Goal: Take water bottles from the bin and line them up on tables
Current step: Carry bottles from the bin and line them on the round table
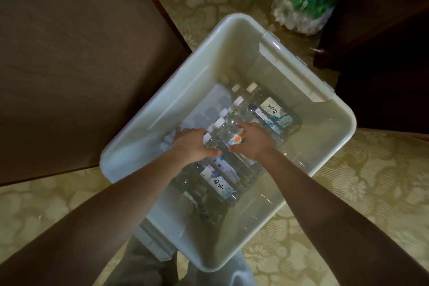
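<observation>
The bin [234, 37] stands on patterned carpet [352, 183] and holds water bottles [219, 183] lying side by side. Their white labels carry brush-script characters. The right hand [254, 143] is clamped round an orange-labelled bottle [232, 133]. The left hand [191, 145] lies on bottle necks; its grip cannot be determined.

Bottles [234, 146] crowd the bin [329, 153] middle; floor beside both walls lies open.

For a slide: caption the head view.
Left hand reaches among clear plastic water bottles in a white plastic bin; right hand grips an orange-labelled bottle.
</observation>
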Tool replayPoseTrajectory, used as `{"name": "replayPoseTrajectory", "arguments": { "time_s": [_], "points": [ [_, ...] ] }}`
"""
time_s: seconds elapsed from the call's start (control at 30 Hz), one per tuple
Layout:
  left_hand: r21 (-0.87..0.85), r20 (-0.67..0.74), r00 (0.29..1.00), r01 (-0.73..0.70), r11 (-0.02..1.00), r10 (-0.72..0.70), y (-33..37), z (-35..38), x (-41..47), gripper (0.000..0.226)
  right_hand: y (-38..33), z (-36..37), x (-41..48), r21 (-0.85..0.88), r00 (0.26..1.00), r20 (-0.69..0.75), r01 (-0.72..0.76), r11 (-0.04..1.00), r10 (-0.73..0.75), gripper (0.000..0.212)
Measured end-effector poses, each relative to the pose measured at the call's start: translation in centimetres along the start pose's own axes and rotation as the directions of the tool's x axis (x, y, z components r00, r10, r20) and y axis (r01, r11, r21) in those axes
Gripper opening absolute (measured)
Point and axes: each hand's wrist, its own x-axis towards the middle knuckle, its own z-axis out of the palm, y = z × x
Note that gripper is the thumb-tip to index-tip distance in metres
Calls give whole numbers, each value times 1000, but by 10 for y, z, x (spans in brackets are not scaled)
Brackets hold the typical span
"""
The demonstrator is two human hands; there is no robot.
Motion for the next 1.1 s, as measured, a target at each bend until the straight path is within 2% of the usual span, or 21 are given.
{"name": "replayPoseTrajectory", "arguments": {
  "time_s": [0.23, 0.37, 0.5, 0.63, 0.77, 0.9, 1.1],
  "points": [
    [-124, -26, 1000, 9, 992, -12, 0, 1, 1, 87, -1, -3, 3, -40, 999, 37, 22, 999, -21, 73],
    [-254, -94, 995, -3, 967, -21, 6, -2, -8, 84, 5, -5, 2, 19, 998, 52, 20, 1000, -21, 67],
    [-499, -134, 991, -72, 864, 5, 22, -1, -22, 76, 10, -11, 0, 82, 1000, -5, 15, 997, -15, 58],
    [-631, -135, 990, -117, 767, 40, 36, 3, -23, 73, 14, -22, 0, 173, 999, -46, -2, 985, 10, 60],
    [-706, -45, 996, -87, 703, 78, 37, 8, -19, 77, 21, -29, -1, 243, 996, -83, -10, 970, 31, 50],
    [-766, -63, 994, -104, 634, 88, 35, 16, -24, 78, 24, -33, -6, 272, 994, -107, 4, 962, 26, 38],
    [-821, -146, 987, -159, 548, 68, 26, 18, -39, 73, 14, -35, -19, 298, 995, -100, 55, 953, -26, 54]
  ]
}}
